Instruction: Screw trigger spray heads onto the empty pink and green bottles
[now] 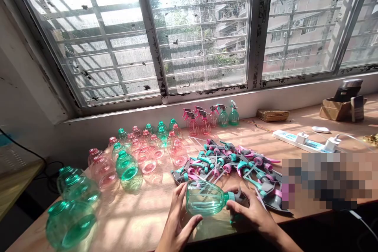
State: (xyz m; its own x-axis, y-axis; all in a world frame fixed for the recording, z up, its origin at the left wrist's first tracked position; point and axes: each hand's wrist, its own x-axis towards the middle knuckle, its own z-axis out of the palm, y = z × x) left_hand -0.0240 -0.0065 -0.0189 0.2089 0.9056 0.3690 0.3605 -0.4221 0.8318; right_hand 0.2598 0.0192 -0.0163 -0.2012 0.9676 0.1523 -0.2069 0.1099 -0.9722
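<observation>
A clear green spray bottle (pixel 205 199) lies on its side in the air over the table's front edge, its base to the left and neck to the right. My left hand (pixel 180 220) cups the base, fingers behind it and thumb below. My right hand (pixel 251 208) is closed round the grey and green spray head (pixel 236 197) at the neck; the hand partly hides that head. Just beyond the bottle lies a heap of loose spray heads (pixel 227 161) in pink, teal and grey, with thin tubes attached.
Headless green bottles (pixel 126 165) and pink bottles (pixel 143 161) stand at the left. Several bottles with heads (pixel 203 122) stand below the window. A power strip (pixel 301 141), a cardboard box (pixel 333 108) and a wrapped packet (pixel 272 115) lie right. A blurred patch (pixel 327 181) covers the near right.
</observation>
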